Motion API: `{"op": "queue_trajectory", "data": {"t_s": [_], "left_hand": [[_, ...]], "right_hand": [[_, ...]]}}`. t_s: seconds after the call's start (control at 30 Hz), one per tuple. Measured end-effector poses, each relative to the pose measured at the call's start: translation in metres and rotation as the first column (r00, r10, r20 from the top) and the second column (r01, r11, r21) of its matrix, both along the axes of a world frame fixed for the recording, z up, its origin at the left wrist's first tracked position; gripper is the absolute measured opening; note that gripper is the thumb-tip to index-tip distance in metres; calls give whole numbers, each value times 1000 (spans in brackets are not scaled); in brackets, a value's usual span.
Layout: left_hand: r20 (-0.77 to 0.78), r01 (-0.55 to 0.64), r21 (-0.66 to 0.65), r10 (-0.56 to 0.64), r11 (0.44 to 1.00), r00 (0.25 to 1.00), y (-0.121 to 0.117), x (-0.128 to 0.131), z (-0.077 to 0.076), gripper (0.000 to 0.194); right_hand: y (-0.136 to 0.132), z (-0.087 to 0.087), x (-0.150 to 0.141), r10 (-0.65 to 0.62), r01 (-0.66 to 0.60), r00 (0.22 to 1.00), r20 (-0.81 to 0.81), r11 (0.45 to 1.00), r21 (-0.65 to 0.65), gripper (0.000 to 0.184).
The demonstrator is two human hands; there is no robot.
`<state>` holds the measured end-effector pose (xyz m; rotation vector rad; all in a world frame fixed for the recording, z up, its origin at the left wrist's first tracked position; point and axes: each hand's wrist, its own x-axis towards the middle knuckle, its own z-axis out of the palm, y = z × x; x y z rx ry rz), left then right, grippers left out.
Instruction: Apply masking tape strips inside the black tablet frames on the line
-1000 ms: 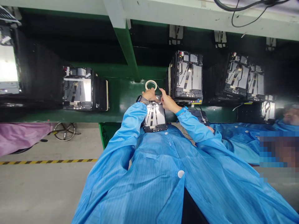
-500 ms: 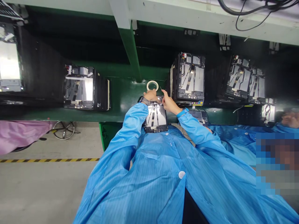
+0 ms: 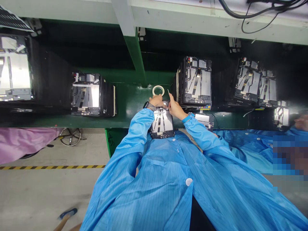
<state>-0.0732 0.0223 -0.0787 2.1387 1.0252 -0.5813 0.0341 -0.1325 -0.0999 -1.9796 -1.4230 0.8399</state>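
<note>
An open tablet chassis [image 3: 162, 123] with dark and silver internals lies on the green bench right in front of me. My left hand [image 3: 157, 101] rests on its far edge, fingers curled over the frame. My right hand [image 3: 175, 109] is beside it, with thumb and finger pinched on a thin pale sliver [image 3: 168, 93], perhaps tape or a fine tool; I cannot tell which. A roll of white tape [image 3: 158, 90] lies just beyond my left hand. My blue sleeves cover the near part of the bench.
Stacks of tablet chassis [image 3: 197, 81] stand along the green bench [image 3: 130, 102], with others to the left and right. A smaller device [image 3: 204, 121] lies by my right forearm. A co-worker's blue smock [image 3: 245, 147] is at right. A stool base [image 3: 70, 137] stands on the floor.
The whole view has drifted slightly. The thin sliver at my right hand now points more upright, and a shoe has come into view at the bottom left.
</note>
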Motion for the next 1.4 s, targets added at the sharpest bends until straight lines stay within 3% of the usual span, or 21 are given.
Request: {"op": "queue_trajectory", "data": {"t_s": [0.37, 0.53, 0.77, 1.03, 1.13, 1.23, 1.3, 1.4], "left_hand": [[-49, 62, 3, -62, 998, 997, 0, -1, 11, 96], [-23, 139, -23, -140, 990, 990, 6, -6, 10, 94], [29, 116, 27, -116, 993, 993, -4, -8, 11, 107], [110, 119, 32, -122, 992, 986, -5, -10, 2, 102], [218, 81, 67, -94, 994, 971, 0, -25, 5, 92], [388, -9, 54, -13, 998, 922, 7, -60, 15, 67], [486, -156, 37, 119, 987, 866, 10, -92, 20, 50], [547, -412, 12, 339, 911, 765, 5, -137, 16, 37]], "right_hand": [[6, 14, -4, 40, -27, 994, 106, 992, -124, 96], [7, 22, -10, -39, 73, 983, 180, 980, -186, 100], [-19, 1, -33, -261, 255, 961, 89, 964, 76, 85], [-14, -6, -41, -358, 348, 933, 48, 926, 147, 79], [-19, 4, -47, -365, 349, 927, 85, 923, 159, 77], [-30, 17, -58, -322, 292, 939, 118, 931, 219, 75], [-34, 20, -66, -222, 192, 970, 100, 950, 245, 74], [-27, 14, -76, -65, 59, 998, 21, 973, 221, 75]]}}
